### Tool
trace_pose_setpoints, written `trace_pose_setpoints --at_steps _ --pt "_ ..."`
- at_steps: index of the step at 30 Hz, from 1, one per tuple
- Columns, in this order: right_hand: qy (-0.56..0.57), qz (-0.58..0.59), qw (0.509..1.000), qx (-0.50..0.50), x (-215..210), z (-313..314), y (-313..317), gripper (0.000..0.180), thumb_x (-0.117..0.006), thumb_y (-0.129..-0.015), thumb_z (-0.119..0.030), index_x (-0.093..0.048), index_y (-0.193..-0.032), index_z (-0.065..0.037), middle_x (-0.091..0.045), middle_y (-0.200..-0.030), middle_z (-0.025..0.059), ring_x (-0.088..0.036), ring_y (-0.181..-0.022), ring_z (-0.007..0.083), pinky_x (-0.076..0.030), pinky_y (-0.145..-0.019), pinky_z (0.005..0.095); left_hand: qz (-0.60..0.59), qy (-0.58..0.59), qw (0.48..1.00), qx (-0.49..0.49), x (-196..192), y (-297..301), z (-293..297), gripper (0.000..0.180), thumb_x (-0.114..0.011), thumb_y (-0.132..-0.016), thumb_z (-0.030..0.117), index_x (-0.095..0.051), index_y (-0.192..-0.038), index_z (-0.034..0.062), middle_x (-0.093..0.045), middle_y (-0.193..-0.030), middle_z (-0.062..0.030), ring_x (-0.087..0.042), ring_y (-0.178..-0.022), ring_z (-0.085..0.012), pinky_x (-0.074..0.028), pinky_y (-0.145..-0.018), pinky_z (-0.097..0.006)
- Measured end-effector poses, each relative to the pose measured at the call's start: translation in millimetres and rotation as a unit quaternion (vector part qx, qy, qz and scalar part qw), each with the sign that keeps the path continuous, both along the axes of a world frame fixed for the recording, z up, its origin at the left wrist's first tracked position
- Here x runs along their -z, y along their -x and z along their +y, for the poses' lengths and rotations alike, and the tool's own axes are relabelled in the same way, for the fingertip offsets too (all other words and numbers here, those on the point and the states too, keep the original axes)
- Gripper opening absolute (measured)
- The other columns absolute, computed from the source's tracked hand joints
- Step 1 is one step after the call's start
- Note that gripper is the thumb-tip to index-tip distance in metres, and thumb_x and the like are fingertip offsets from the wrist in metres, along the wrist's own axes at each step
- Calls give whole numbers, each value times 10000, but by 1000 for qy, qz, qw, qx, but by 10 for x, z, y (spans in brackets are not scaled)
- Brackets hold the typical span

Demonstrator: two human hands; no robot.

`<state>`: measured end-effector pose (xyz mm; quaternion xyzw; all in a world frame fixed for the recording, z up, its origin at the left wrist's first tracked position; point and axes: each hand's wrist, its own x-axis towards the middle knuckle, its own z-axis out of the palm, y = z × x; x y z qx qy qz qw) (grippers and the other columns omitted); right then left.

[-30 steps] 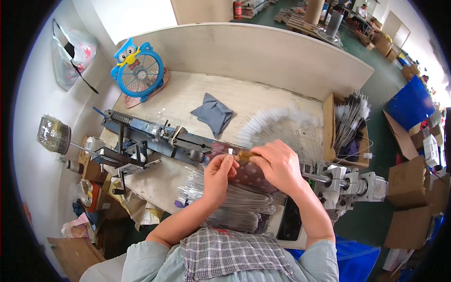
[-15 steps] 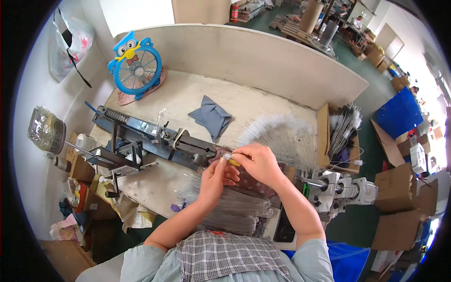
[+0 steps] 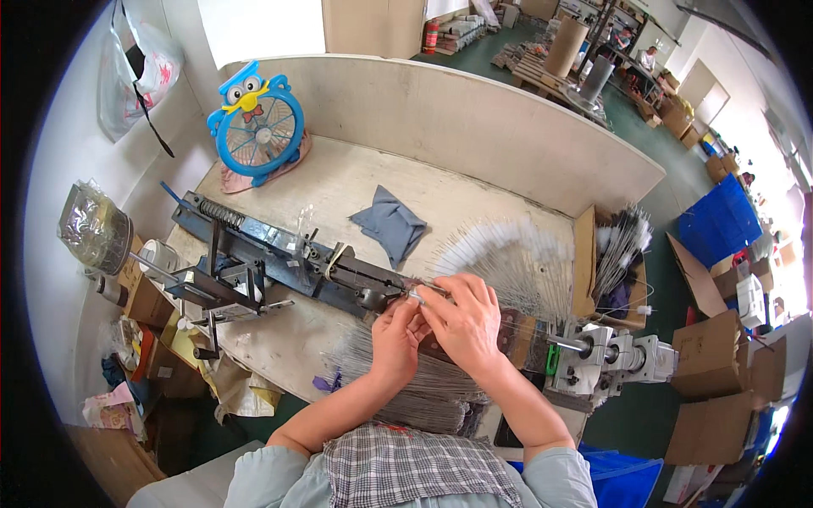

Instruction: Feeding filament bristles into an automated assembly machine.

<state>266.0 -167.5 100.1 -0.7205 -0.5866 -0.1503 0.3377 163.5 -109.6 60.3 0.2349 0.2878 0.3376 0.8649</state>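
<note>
My left hand (image 3: 395, 340) and right hand (image 3: 466, 320) pinch a small white piece (image 3: 415, 295) beside the right end of the dark metal rig (image 3: 292, 264).

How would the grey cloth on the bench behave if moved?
The grey cloth would probably droop when lifted, judging by its soft creases. It looks thin, so likely light. Lying fairly flat, it would likely bunch rather than roll.
</note>
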Motion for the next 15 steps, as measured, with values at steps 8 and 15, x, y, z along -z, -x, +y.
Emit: trace_pose_setpoints --at_steps 8,15 --pt "-7 11 999 -32 69 -117 -152 232 -712 -689 -173 -695 -921 -160 -620 -949 -13 -541 -966 204 -420 -753 358 -6 -17 1000 -24 5 -31 -25 135 -552 -892 82 -576 -1012 25 -629 -950 -51 -625 -849 -136 -507 -755 -287" --pt "6 34 999 -42 -16 -94 -105 237 -721 -691 -159 -704 -927 -156 -625 -955 -4 -556 -943 210 -437 -740 364 -1 -31 999 -28 27 -12 -12 121 -558 -878 61 -577 -993 29 -627 -930 -51 -626 -824 -146 -510 -766 -297"
